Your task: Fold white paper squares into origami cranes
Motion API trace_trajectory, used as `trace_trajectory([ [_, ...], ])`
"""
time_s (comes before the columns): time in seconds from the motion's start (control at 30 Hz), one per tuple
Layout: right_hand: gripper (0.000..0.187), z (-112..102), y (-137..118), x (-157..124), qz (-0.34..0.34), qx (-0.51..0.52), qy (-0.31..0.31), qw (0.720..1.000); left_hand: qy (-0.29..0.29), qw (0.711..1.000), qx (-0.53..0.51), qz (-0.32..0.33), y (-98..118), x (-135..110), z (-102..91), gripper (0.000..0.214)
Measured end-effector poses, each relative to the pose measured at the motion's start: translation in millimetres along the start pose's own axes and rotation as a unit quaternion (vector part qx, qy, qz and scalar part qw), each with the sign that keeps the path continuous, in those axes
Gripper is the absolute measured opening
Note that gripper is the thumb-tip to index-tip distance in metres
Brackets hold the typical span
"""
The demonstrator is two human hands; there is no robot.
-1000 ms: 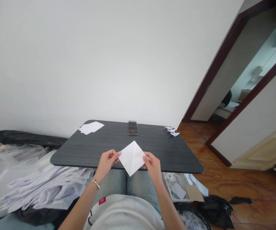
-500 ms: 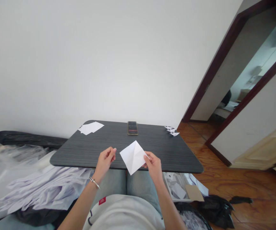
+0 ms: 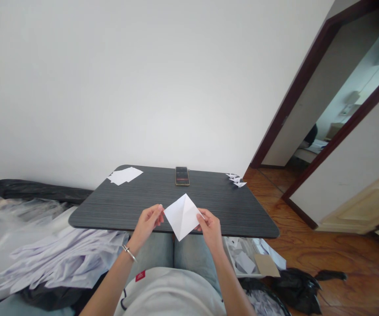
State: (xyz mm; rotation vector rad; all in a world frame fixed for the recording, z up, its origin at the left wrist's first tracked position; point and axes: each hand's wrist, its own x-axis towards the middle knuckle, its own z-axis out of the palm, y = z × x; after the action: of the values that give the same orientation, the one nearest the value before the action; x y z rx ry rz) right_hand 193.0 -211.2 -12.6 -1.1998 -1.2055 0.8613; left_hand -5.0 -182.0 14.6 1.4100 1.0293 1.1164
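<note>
A white paper square [image 3: 183, 216], creased down the middle and turned like a diamond, is held above the near edge of the dark table [image 3: 136, 202]. My right hand [image 3: 209, 226] pinches its right corner. My left hand [image 3: 147, 221], with a bracelet on the wrist, has curled fingers whose tips meet the paper's left corner.
On the table lie a phone [image 3: 182, 175] at the far middle, loose white sheets [image 3: 125, 175] at the far left and small folded paper pieces [image 3: 237, 180] at the far right. A heap of paper [image 3: 60, 259] lies to my left, a box of scraps [image 3: 248, 261] and a black bag [image 3: 299, 287] to my right.
My left hand let go of the paper's left corner half a second ago and has now come back to it. The right hand and the paper have hardly moved.
</note>
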Motion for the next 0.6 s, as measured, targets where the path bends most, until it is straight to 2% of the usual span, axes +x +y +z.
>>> trace_trajectory([
  [0.2, 0.03, 0.9, -0.2, -0.7, 0.006, 0.005, 0.001, 1.0, -0.004, 1.0, 0.019, 0.01, -5.3, 0.8, -1.8, 0.029],
  [0.4, 0.031, 0.6, 0.5, -0.1, 0.004, 0.007, -0.003, 1.0, 0.001, 0.998, 0.031, 0.046, -9.8, 2.7, -2.9, 0.033],
  [0.6, 0.03, 1.1, -0.4, -0.6, 0.001, -0.003, 0.003, 1.0, 0.001, 0.998, 0.038, 0.045, -9.2, 3.1, -2.3, 0.035],
])
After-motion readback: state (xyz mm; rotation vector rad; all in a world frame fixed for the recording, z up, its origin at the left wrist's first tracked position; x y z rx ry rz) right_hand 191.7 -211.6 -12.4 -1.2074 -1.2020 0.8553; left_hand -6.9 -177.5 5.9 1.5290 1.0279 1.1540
